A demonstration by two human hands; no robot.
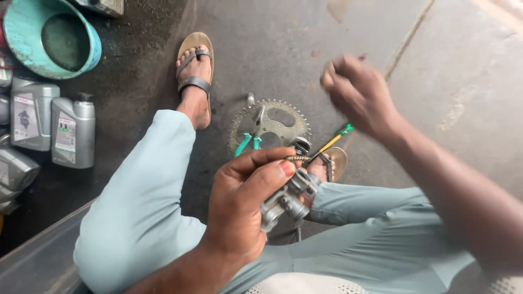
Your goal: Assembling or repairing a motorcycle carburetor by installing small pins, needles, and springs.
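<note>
metal part in left hand

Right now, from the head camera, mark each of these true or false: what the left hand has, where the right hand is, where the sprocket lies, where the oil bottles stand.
1. The left hand grips a grey metal part. True.
2. The right hand rests on the sprocket. False: it is raised above the floor, touching nothing that I can see.
3. The sprocket lies on the concrete floor between the feet. True.
4. The grey oil bottles stand at the right. False: they stand at the left, near the teal basin.
</note>
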